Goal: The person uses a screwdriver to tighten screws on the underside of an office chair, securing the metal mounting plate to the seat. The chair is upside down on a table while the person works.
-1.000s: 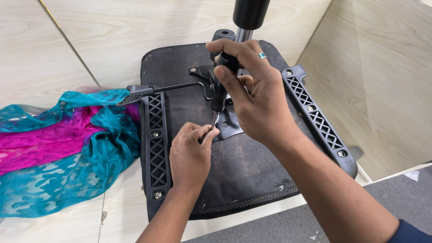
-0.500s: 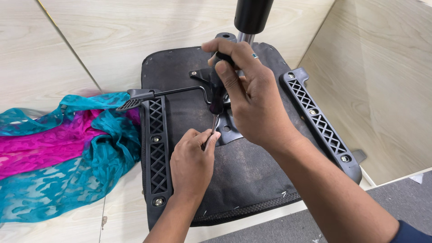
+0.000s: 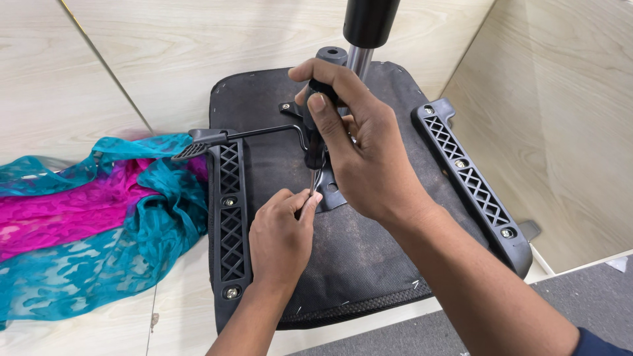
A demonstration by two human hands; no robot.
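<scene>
Both hands work over the upturned seat (image 3: pixel 369 264): right hand (image 3: pixel 359 151) fingers grip the screwdriver (image 3: pixel 314 142) upright, left hand (image 3: pixel 280 237) fingers pinch its tip.

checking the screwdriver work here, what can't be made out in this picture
- Head view: screwdriver tip and the screw, hidden by the left hand.
- Head view: most of the metal plate, covered by the right hand.
- Head view: black cylinder, cut off by the top edge.

Bright, even overhead light, soft shadows under the hands, sharp focus throughout, slight wide-angle stretch at the edges.
</scene>
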